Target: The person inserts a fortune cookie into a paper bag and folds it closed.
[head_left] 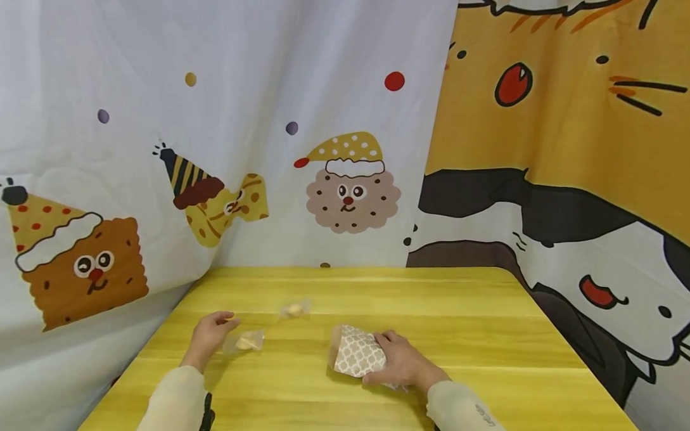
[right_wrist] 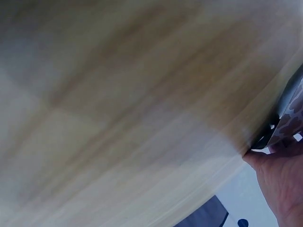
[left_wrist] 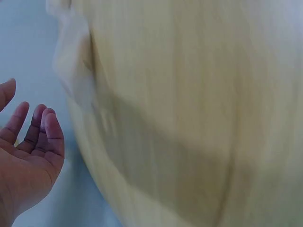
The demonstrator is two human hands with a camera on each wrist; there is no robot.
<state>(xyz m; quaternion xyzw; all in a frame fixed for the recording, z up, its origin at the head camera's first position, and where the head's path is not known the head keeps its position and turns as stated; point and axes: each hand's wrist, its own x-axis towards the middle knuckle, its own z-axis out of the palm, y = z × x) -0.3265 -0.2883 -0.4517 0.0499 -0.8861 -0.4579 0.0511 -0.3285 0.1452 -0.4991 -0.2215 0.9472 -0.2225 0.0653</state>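
Note:
In the head view my right hand (head_left: pixel 404 362) grips a bag with a tan-and-white lattice pattern (head_left: pixel 358 351) and a plain brown end, lying on its side at the table's middle. The right wrist view catches that hand (right_wrist: pixel 281 177) at its right edge, thumb against the patterned bag (right_wrist: pixel 292 111). My left hand (head_left: pixel 209 337) hovers just left of a small clear packet (head_left: pixel 249 340) with pale yellow contents. From the left wrist, the hand (left_wrist: pixel 31 156) shows loosely bent fingers and holds nothing; the packet (left_wrist: pixel 75 61) is blurred. Farther back lies a similar clear packet (head_left: pixel 295 308).
The yellow wood-grain table (head_left: pixel 439 307) runs back to a white curtain (head_left: pixel 248 66) printed with cartoon snacks. On the right hangs a cloth (head_left: pixel 570 138) with cartoon cats. The table's left edge is close to my left arm.

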